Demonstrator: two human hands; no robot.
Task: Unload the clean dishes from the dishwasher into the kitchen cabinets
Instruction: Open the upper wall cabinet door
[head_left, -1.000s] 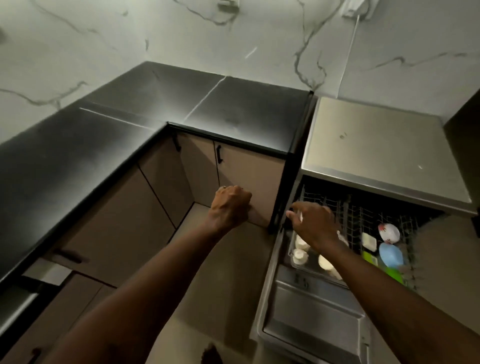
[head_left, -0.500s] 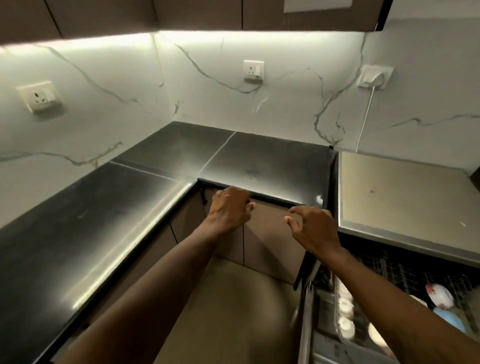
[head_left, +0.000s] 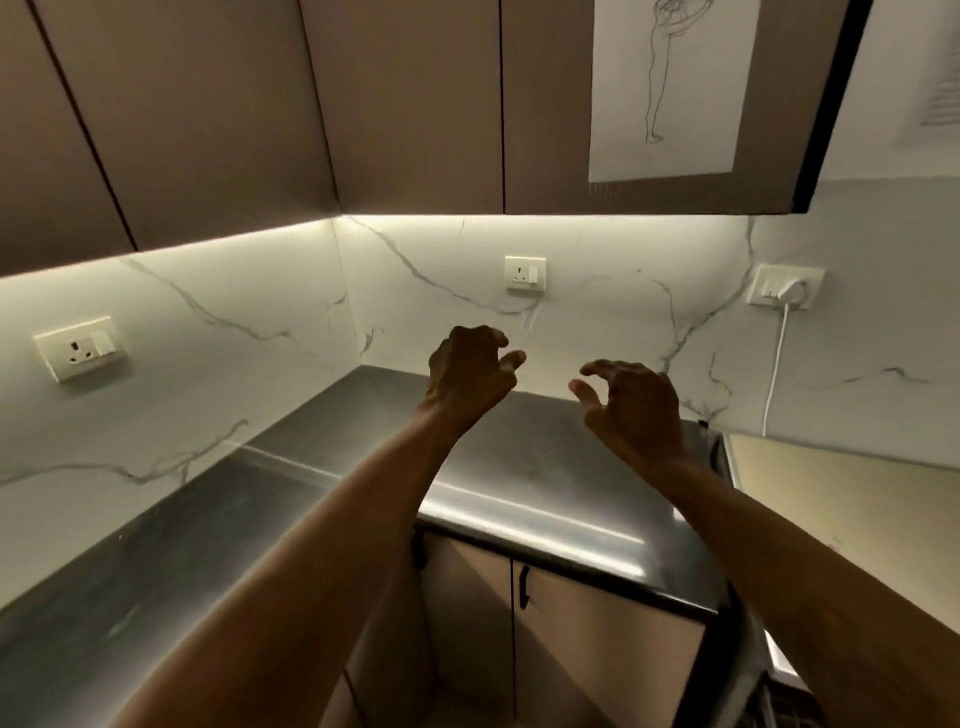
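My left hand (head_left: 470, 374) and my right hand (head_left: 631, 402) are both raised in front of the marble backsplash, above the dark countertop (head_left: 545, 467). Each hand is empty, with fingers curled and apart. Brown upper cabinets (head_left: 415, 104) with shut doors fill the top of the view, well above both hands. The dishwasher's flat beige top (head_left: 831, 499) shows at the right edge; its rack and the dishes are out of view.
A line drawing on paper (head_left: 670, 88) is stuck on the right upper cabinet door. Wall sockets (head_left: 525, 273) sit on the backsplash, one at the right with a white plug and cable (head_left: 782, 332). Lower cabinet doors (head_left: 597, 649) with black handles are shut below the counter.
The view has tilted up from the dishwasher rack to the upper cabinets. Both hands have risen from near the rack and lower cabinet to backsplash height, still empty.
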